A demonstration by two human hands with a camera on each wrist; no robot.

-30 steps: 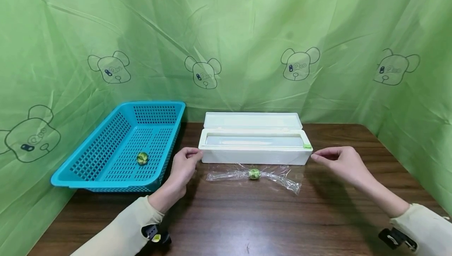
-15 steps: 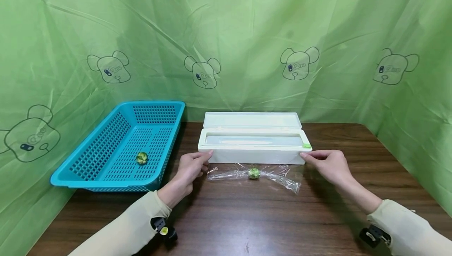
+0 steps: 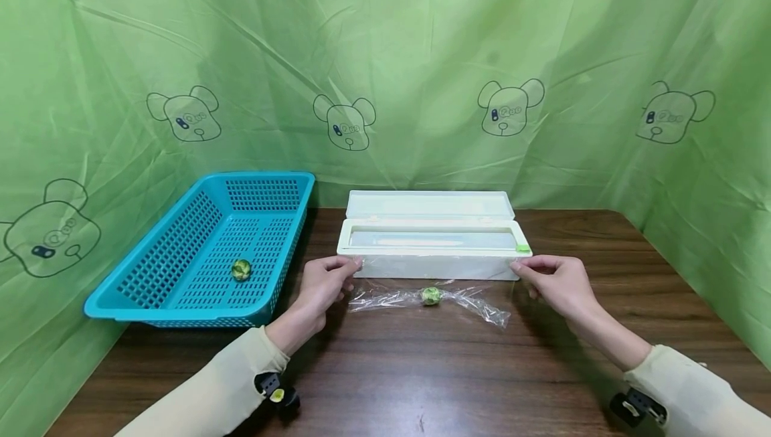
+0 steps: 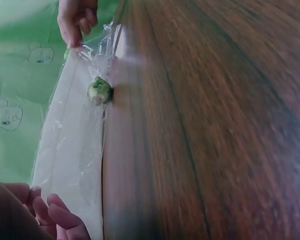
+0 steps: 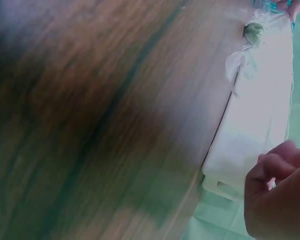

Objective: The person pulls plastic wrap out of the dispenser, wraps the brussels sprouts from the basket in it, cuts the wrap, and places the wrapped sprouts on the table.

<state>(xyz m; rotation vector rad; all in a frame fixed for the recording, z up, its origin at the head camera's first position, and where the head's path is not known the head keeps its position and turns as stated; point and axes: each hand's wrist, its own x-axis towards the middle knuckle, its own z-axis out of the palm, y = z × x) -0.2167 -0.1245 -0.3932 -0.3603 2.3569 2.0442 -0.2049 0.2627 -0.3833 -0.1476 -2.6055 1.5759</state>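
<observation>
Hands vs a second ago: my left hand (image 3: 322,286) and right hand (image 3: 560,283) moved inward along the white box (image 3: 436,268).
Head view: each hand pinches clear film (image 3: 385,300) at the box's front; wrapped green ball (image 3: 430,296) on the table (image 3: 385,370) before it; bare green ball (image 3: 241,270) in the blue basket (image 3: 175,315).
Left wrist: film stretches between my hands, wrapped ball nearer the right.
Right wrist: right fingers curled near box end, blurred.

Wht box (image 3: 434,268), grn tab (image 3: 523,248); blue basket (image 3: 249,233); brn grained tbl (image 3: 385,373).
</observation>
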